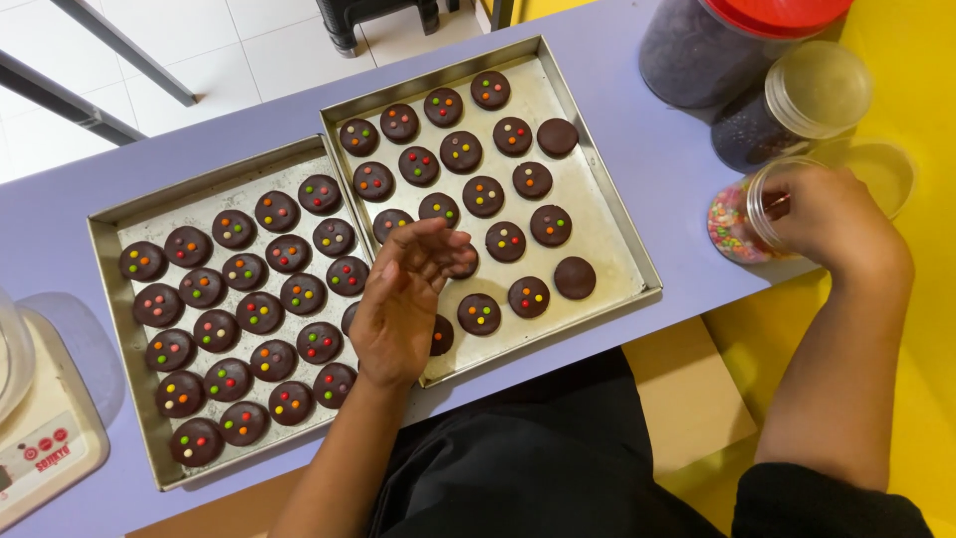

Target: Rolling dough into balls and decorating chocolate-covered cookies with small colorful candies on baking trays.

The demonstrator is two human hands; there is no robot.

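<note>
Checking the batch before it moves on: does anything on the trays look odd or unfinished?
Two cookies along the right tray's right side are plain brown, with no coloured candy dots, unlike the rest. Nothing looks spilled or damaged.

Several dark cookies on the right tray (607, 234) are covered by the left hand (403, 299); their count and toppings cannot be read. The fingertips of the right hand (832, 219) are hidden inside the tilted clear jar of coloured sprinkles (742, 224), so what is pinched cannot be told. The red-lidded jar (717, 50) is cut off by the top edge. The kitchen scale (40, 438) is cropped at the left edge. Contents of the smaller dark-filled jar (787, 115) are too fine to identify.
</note>
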